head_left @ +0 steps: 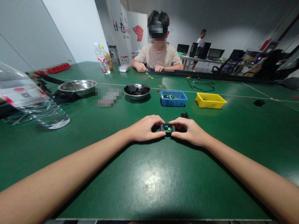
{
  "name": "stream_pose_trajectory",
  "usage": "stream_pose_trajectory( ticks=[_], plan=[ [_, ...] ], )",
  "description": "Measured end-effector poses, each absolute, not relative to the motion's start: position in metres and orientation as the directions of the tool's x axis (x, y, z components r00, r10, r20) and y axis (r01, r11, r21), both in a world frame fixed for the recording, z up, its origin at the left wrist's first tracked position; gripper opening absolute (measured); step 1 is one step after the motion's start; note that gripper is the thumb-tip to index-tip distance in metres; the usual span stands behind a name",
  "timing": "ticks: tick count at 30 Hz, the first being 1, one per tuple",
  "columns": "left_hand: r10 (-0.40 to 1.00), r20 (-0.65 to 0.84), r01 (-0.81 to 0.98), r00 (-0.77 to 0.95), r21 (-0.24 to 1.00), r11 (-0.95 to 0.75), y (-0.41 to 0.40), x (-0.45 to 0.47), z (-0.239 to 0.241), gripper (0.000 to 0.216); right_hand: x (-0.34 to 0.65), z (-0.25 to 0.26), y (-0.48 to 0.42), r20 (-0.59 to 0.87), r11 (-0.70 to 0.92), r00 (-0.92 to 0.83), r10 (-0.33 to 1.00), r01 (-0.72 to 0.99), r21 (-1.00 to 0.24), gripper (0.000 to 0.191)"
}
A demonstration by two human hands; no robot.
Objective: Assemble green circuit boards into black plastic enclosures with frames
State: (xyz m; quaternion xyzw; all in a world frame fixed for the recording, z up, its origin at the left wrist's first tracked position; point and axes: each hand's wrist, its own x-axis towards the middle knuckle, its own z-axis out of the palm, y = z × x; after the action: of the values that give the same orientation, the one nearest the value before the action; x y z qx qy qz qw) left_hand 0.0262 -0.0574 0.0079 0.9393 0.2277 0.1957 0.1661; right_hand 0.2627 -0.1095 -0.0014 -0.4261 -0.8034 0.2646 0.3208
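A small black plastic housing point(173, 128) with a green circuit board point(168, 128) inside sits on the green table between my hands. Its top is uncovered, so the board's parts show. My left hand point(149, 128) pinches the left side between thumb and fingers. From the other side, my right hand point(189, 131) grips the right edge the same way. Just behind my right hand lies a small black part point(184, 115), partly hidden by the fingers.
Beyond my hands stand a blue bin point(174, 103) of circuit boards, a yellow bin point(210, 104) and a metal bowl point(137, 96) of black pieces. At left are a metal dish point(78, 90) and a large water bottle point(42, 109). Across the table sits a person point(158, 56).
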Motion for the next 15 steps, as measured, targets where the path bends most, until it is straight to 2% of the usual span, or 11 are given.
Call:
stream_pose_trajectory(
  ticks=[8,15],
  plan=[
    [0.517,0.301,0.402,0.802,0.368,-0.838,-0.0597,0.0282,0.0047,0.029,0.2577,0.0005,-0.1134,0.321,0.551,-0.458,0.829,0.569,-0.611,0.038],
    [0.511,0.305,0.406,0.804,0.348,-0.845,-0.0604,0.0287,0.0043,0.026,0.2567,0.0009,-0.1136,0.319,0.551,-0.459,0.829,0.581,-0.599,0.033]
  ],
)
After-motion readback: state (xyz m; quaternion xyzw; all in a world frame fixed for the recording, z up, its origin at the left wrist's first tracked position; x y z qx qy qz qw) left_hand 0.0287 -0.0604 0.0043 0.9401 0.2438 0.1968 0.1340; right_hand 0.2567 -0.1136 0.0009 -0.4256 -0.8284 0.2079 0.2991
